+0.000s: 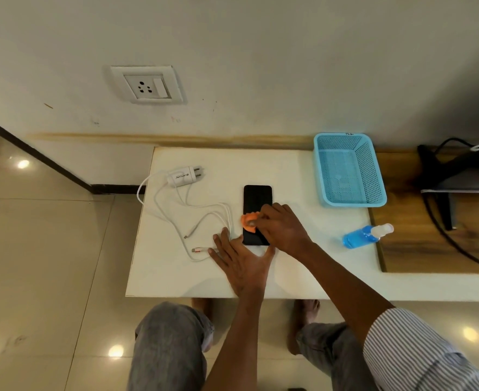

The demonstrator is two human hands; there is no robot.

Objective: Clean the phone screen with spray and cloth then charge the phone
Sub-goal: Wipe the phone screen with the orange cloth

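A black phone (256, 201) lies screen up on the white table (289, 261). My right hand (280, 225) presses a bunched orange cloth (249, 221) onto the lower part of the screen. My left hand (239, 259) lies flat on the table, fingers spread, framing the phone's near end and left side. A blue spray bottle (366, 235) lies on its side at the table's right edge. The white charger plug (184, 175) rests at the back left, and its white cables (204, 218) loop across the table to the left of the phone.
An empty light-blue mesh basket (349, 170) stands at the back right. A wall socket with a switch (148, 86) is above the table on the left. Black cables and a dark stand (458, 176) occupy a wooden surface to the right.
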